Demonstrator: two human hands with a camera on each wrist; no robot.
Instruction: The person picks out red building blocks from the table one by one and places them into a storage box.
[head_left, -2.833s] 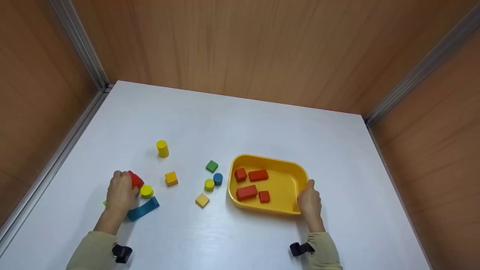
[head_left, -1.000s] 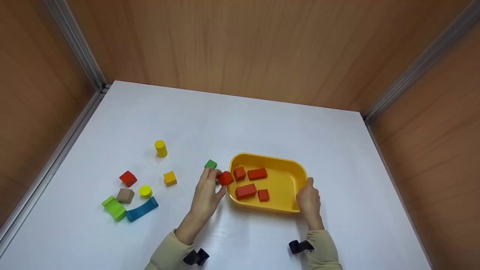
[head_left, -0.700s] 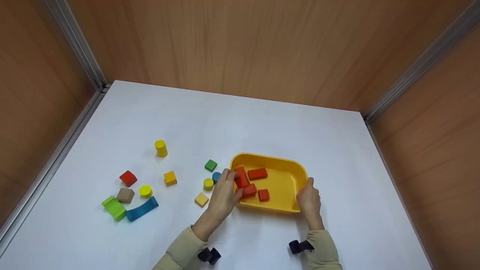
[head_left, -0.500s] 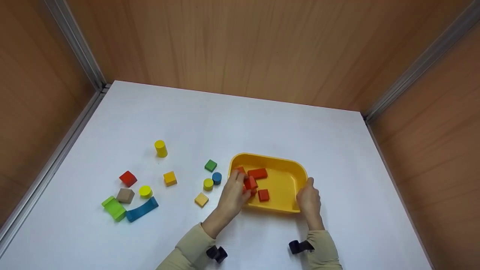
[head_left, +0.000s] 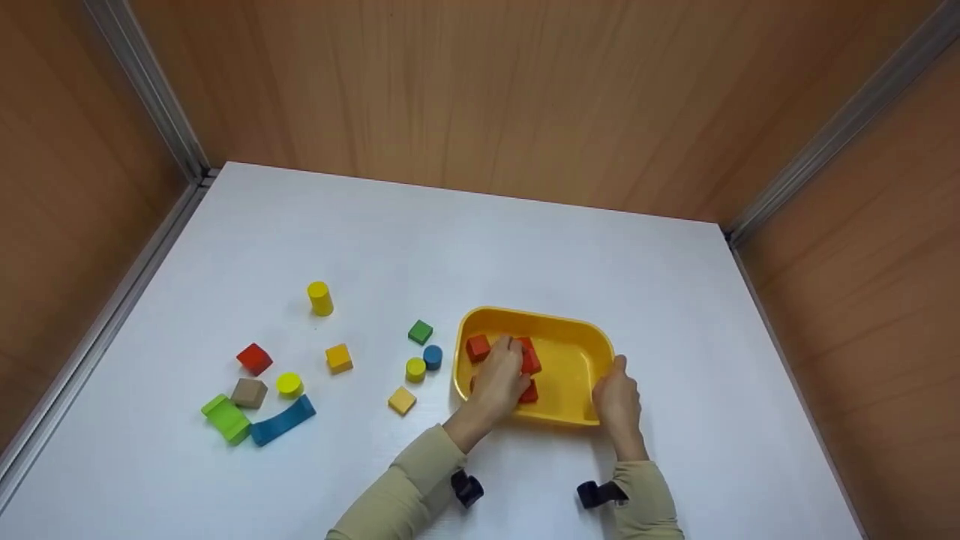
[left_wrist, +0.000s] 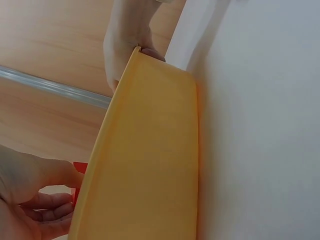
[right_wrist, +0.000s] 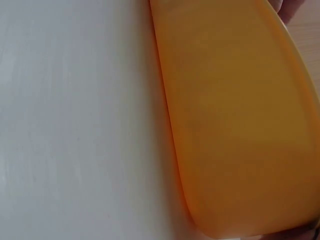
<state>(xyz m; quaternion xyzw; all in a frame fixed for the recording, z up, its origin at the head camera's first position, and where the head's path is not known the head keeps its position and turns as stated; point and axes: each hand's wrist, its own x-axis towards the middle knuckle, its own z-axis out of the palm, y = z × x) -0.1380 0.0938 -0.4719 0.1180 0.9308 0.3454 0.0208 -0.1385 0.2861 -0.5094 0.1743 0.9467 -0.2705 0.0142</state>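
Fingers and thumb of the left hand (head_left: pixel 497 381) are bent round a red block (left_wrist: pixel 79 168), down inside the yellow tray (head_left: pixel 574 360) — in the left wrist view the thumb tip presses against it. Across from it, the right hand (head_left: pixel 619 401) grips the tray by the rim at its right end.

Within the tray, a red cube (head_left: pixel 478 347) sits near the left wall and a smaller red cube (head_left: pixel 529 391) shows just beside the left thumb.

Just left of the tray, a blue cylinder (head_left: pixel 433 357) stands close beside a yellow-green cylinder (head_left: pixel 415 370), with a green block (head_left: pixel 421 331) behind them and a pale yellow block (head_left: pixel 402 400) in front. Farther left come an orange-yellow cube (head_left: pixel 339 358) and, beyond it, an upright yellow cylinder (head_left: pixel 320 298). Outermost is a loose group: a second red block (head_left: pixel 254 359), a taupe block (head_left: pixel 249 392), a bright yellow cylinder (head_left: pixel 289 385), a curved blue block (head_left: pixel 283 421) and a lime-green block (head_left: pixel 226 419).

Everything rests on a white tabletop (head_left: pixel 375 232) — wood-grain panels (head_left: pixel 450 90) rise around it, with metal rails (head_left: pixel 154 94) at the corners.
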